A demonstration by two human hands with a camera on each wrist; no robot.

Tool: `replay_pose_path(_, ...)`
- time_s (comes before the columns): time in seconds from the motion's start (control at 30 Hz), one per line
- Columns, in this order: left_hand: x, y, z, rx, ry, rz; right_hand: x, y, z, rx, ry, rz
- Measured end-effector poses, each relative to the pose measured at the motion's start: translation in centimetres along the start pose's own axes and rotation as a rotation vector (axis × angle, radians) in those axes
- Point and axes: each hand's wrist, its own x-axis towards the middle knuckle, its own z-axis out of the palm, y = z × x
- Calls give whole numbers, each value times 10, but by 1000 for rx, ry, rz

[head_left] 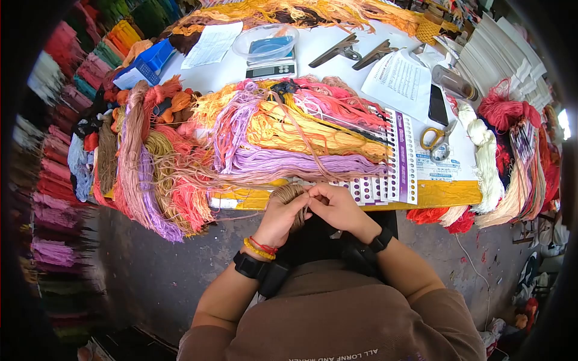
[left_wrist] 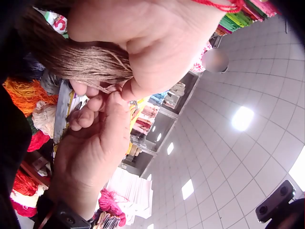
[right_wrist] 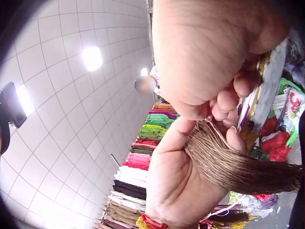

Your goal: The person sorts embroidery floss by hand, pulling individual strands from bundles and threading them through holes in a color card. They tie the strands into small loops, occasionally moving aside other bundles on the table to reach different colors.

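At the table's front edge, my left hand grips a hank of brown embroidery thread, its tail hanging below. My right hand meets it there, thumb and curled fingers pinching at the hank's gathered end. In the left wrist view the brown strands run in under the left thumb, and the fingertips of both hands come together there. From the right wrist, the hank fans out across the left palm, and the right fingers cover the pinched spot. A long loose brown strand trails left from the hank.
Heaped skeins of orange and lilac thread cover the table's middle, beside punched thread cards. Scissors, a phone, a scale and two large clips lie behind. More skeins hang over the left edge.
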Motion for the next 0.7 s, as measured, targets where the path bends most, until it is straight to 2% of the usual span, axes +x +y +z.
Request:
replay_pose_path(0.27,0,1,-1,2,2,-9,2,0,-1,-44,15,-14)
replay_pose_path(0.47,-4,13,2,-84,17,-64,3,-8,-2,54,-11,42)
replay_pose_path(0.63,-3,15,-3,-186,-82,-90,2,-9,1,221,-2,13)
replay_pose_path(0.7,-6,20,2,-211,-67,-97,1,-10,2,198,17,-29)
